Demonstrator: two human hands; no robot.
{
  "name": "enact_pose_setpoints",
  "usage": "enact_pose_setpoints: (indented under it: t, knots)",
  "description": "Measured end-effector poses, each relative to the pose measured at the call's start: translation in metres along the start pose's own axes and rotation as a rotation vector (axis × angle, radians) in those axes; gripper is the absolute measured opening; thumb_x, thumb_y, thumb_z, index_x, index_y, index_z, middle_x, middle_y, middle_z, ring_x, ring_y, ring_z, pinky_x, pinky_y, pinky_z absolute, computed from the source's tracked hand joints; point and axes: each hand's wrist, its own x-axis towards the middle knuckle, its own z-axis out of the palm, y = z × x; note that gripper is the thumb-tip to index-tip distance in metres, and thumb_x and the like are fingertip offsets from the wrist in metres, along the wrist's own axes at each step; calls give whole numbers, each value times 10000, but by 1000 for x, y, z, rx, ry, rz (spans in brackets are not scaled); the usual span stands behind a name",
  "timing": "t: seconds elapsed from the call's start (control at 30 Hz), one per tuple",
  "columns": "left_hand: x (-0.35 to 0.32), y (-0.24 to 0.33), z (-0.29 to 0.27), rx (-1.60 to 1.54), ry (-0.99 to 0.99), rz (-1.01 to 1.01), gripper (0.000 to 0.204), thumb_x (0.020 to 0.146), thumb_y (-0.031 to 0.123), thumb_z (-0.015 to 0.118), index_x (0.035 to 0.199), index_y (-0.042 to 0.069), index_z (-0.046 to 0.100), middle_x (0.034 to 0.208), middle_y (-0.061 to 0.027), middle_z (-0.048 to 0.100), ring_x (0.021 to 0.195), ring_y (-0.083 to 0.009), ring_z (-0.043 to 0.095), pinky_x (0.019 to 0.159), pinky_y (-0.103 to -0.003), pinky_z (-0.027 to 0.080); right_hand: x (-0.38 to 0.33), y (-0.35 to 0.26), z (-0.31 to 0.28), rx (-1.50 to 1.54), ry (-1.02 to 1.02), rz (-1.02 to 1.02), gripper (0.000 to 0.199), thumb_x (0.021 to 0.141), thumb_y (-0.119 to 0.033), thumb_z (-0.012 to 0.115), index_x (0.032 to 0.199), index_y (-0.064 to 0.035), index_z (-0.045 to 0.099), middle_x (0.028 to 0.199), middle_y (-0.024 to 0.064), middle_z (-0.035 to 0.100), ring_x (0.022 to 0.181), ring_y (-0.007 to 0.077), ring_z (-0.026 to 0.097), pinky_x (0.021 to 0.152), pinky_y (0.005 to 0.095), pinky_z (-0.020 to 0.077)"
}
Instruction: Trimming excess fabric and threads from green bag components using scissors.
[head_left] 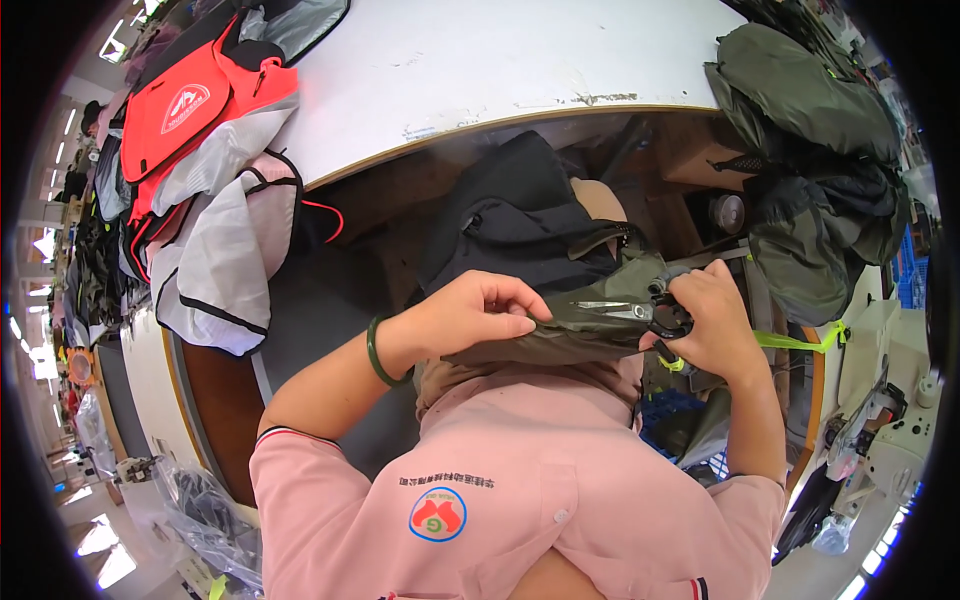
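Across my lap lies an olive green fabric piece [590, 335], joined to or overlapping a black fabric bag part [510, 235]; I cannot tell which. My left hand [485, 312], a green bangle on its wrist, pinches the left part of the olive fabric between thumb and fingers. In my right hand [712, 318] is a pair of scissors [632, 311], gripped by its dark handles. Its blades point left over the olive fabric, slightly apart, short of my left fingertips.
A white table [500, 60] curves ahead, with red and grey bags [185, 120] heaped at its left. Olive bags [810, 90] are piled at the right. A neon yellow strap [795, 341] runs right from near my right hand. Beyond it stands a sewing machine [900, 430].
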Motion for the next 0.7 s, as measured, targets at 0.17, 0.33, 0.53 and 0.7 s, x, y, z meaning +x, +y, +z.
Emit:
enact_pose_setpoints:
  t: [0.17, 0.33, 0.53, 0.7]
  knots:
    - [8, -8, -9, -348, -120, -293, 242, 927, 69, 613, 1147, 9, 694, 1027, -30, 698, 930, -80, 621, 815, -221, 508, -1, -9, -6, -101, 57, -44, 522, 532, -351, 888, 795, -65, 540, 744, 91, 515, 750, 306, 485, 743, 393, 354]
    - [8, -8, -5, -573, -176, -284, 261, 922, 59, 606, 1162, -14, 681, 1104, -87, 708, 983, -129, 665, 881, -246, 519, -7, -15, -11, -152, -14, -11, 496, 557, -341, 876, 821, -64, 560, 768, 78, 565, 776, 274, 549, 774, 392, 361]
    - [10, -17, -6, -686, -225, -274, 290, 918, 17, 593, 1194, -51, 648, 1145, -139, 695, 1022, -173, 676, 938, -287, 520, -11, -13, -6, -138, -65, 7, 484, 572, -350, 865, 825, -67, 565, 765, 76, 568, 780, 265, 558, 778, 386, 361]
    - [9, -19, -4, -721, -253, -258, 293, 912, 32, 608, 1192, -39, 657, 1140, -123, 700, 1013, -161, 675, 941, -274, 513, -8, -14, -5, -125, -70, -12, 472, 575, -346, 864, 812, -72, 561, 763, 72, 575, 775, 260, 561, 772, 380, 361]
